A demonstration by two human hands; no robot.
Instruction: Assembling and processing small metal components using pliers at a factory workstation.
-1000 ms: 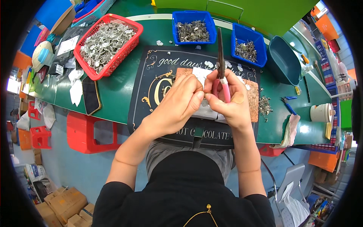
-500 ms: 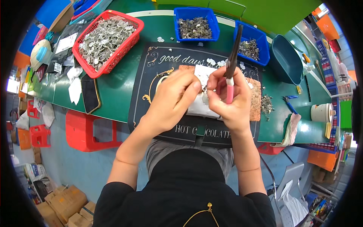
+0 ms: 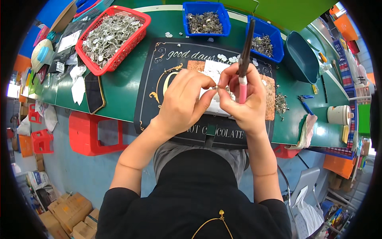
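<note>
My left hand [image 3: 179,101] pinches a tiny metallic piece [image 3: 215,87] between thumb and forefinger. The fingertips of my right hand [image 3: 250,105] meet it from the other side, closed at the same spot. Tucked in that right hand is a tool with a pink handle and a long dark tapering end [image 3: 246,49], pointing away from me; its exact kind is unclear. Below both hands lies a white sheet or pad [image 3: 213,68] with small pale pieces on it, set on a speckled brown board [image 3: 269,107]. A black printed mat [image 3: 149,75] is underneath.
A red basket [image 3: 84,63] of flat metal parts stands at the far left. Two blue bins, one at the back [image 3: 207,36] and one farther right [image 3: 274,57], hold small metal parts. Rightward are a loose pile [image 3: 281,103], a teal basin [image 3: 298,59], blue-handled pliers [image 3: 305,104] and a white pot [image 3: 337,116].
My left hand has come right and opened its thumb and forefinger into a pinch meeting the right fingertips. The right hand still holds the pink-handled tool. The whole view shifted slightly.
</note>
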